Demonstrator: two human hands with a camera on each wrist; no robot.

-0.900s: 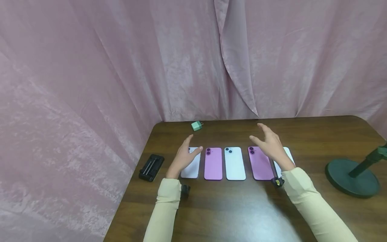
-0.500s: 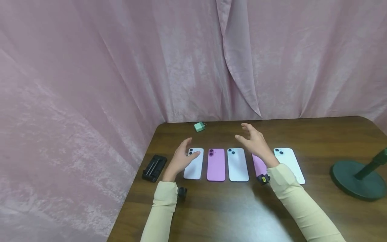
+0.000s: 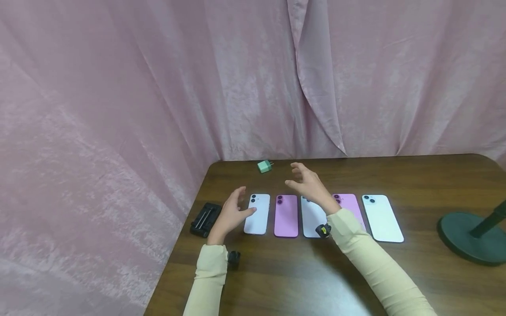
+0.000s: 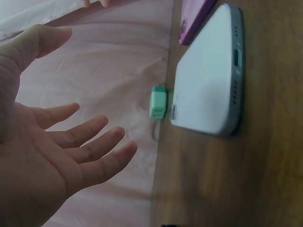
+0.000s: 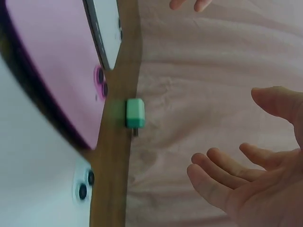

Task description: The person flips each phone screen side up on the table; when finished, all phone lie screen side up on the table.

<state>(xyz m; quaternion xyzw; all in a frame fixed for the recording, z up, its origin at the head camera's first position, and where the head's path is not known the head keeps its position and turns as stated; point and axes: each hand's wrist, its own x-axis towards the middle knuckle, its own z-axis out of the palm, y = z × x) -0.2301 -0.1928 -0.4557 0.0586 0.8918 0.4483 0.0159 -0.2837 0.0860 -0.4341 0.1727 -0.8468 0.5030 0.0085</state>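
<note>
Several phones lie camera side up in a row. My left hand, fingers spread and holding nothing, hovers just left of the leftmost white phone; the left wrist view shows its bare palm. Above the middle white phone is my right hand, also empty, its forearm passing over the right purple phone. The left purple phone lies between the two hands. At the right end rests another white phone. A green plug adapter sits behind the row.
A black case with thin metal tools lies at the left side of the wooden table. On the right stands a dark green round base with a post. A pink curtain hangs behind the table.
My right hand has moved left, from over the right purple phone to the middle white one, uncovering the rightmost phone. My left hand has shifted slightly left and back. The view has drifted a little.
</note>
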